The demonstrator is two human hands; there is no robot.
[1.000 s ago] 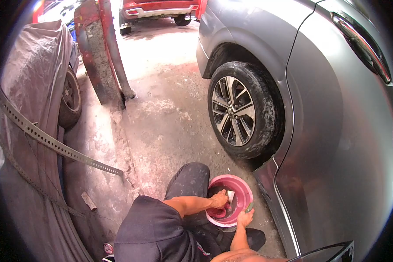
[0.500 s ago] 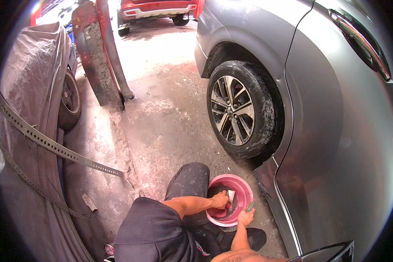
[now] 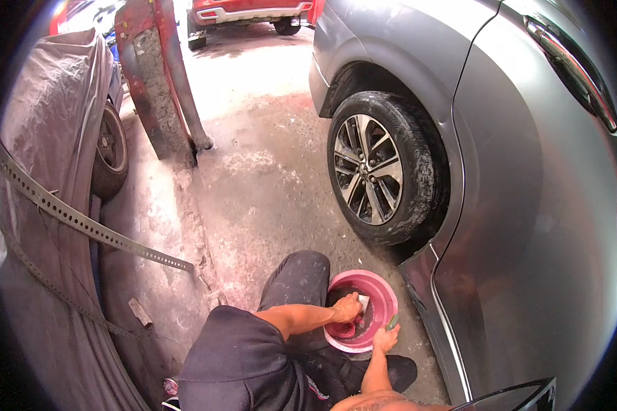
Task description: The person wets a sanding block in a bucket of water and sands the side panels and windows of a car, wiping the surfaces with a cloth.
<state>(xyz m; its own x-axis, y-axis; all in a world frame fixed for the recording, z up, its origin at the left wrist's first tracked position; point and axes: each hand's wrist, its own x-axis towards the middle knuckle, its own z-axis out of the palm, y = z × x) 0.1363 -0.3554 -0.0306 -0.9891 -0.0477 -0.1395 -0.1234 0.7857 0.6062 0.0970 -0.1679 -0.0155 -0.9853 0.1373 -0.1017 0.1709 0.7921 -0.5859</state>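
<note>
A pink plastic basin (image 3: 389,291) stands on the floor between my knees and the grey car. My left hand (image 3: 347,308) reaches inside it, fingers closed on a small pale, flat block (image 3: 365,301). Bunched red cloth (image 3: 341,329) lies just below that hand, against the basin's near side. At the right rim, my right hand (image 3: 386,338) is closed on a small green, flat piece (image 3: 392,322), its fingers right at the basin's edge. Dark water or a dark bottom shows in the basin.
Close on the right is the grey car (image 3: 507,205) with its rear wheel (image 3: 367,170). A perforated metal strip (image 3: 103,229) juts in from the left, beside a covered vehicle (image 3: 55,157). A worn red post (image 3: 154,89) and a red car (image 3: 250,12) stand farther back.
The view has shifted slightly. My left hand has moved a little within the basin around the pale block, and more of the red cloth shows. My right hand stays at the rim.
</note>
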